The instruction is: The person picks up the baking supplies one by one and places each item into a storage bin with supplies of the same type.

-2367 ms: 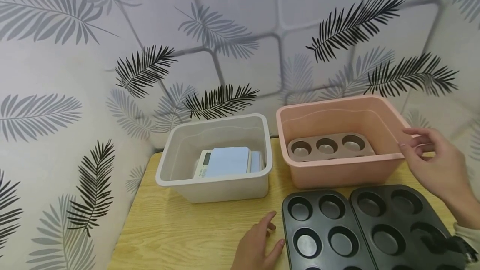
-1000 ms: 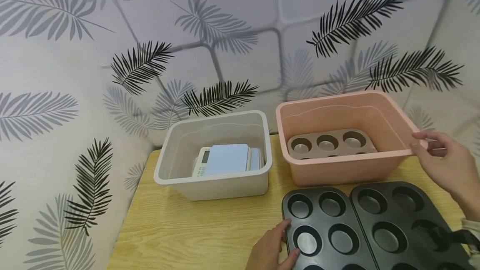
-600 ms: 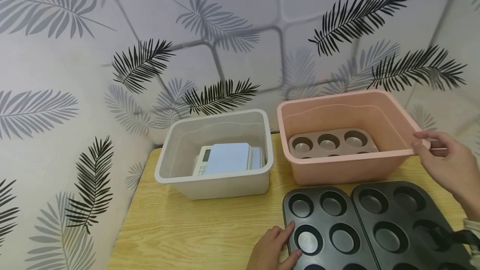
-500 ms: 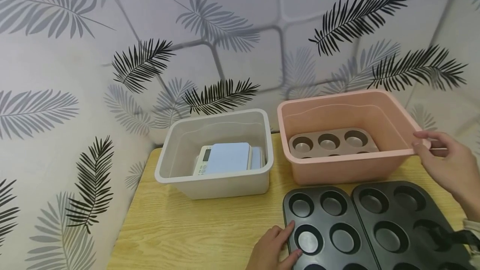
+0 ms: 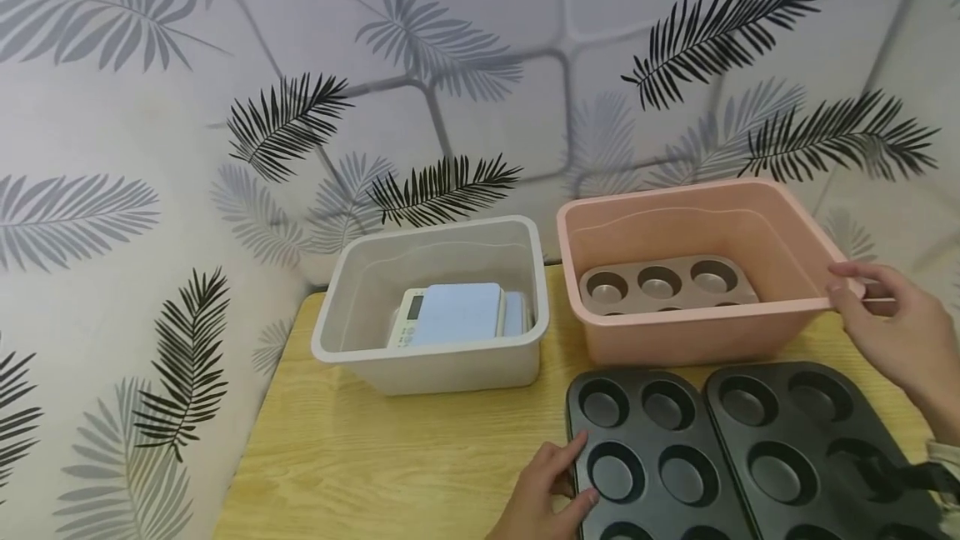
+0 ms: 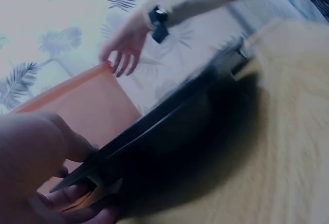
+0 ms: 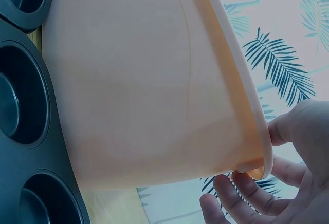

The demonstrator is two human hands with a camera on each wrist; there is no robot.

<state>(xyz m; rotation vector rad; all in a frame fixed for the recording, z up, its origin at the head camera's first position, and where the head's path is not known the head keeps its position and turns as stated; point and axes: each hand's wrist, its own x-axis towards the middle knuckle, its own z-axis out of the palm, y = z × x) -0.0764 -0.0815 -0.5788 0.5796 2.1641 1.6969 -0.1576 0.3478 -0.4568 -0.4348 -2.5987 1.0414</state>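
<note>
My left hand pinches the left edge of a dark muffin pan, thumb on top. In the left wrist view the fingers curl beneath the pan's rim, and that edge is raised above the table. A second dark muffin pan lies against its right side. With thumb and fingers, my right hand grips the front right corner of a pink plastic bin. Inside the bin sits a bronze-coloured muffin pan, its front part hidden by the bin wall.
Left of the pink bin stands an off-white bin with a kitchen scale in it. Both bins are at the back of the wooden table, against a leaf-patterned wall covering.
My left hand has moved right, from the bare table to the pan's edge, which has tipped up slightly. My right hand has closed on the pink bin's corner and stays there.
</note>
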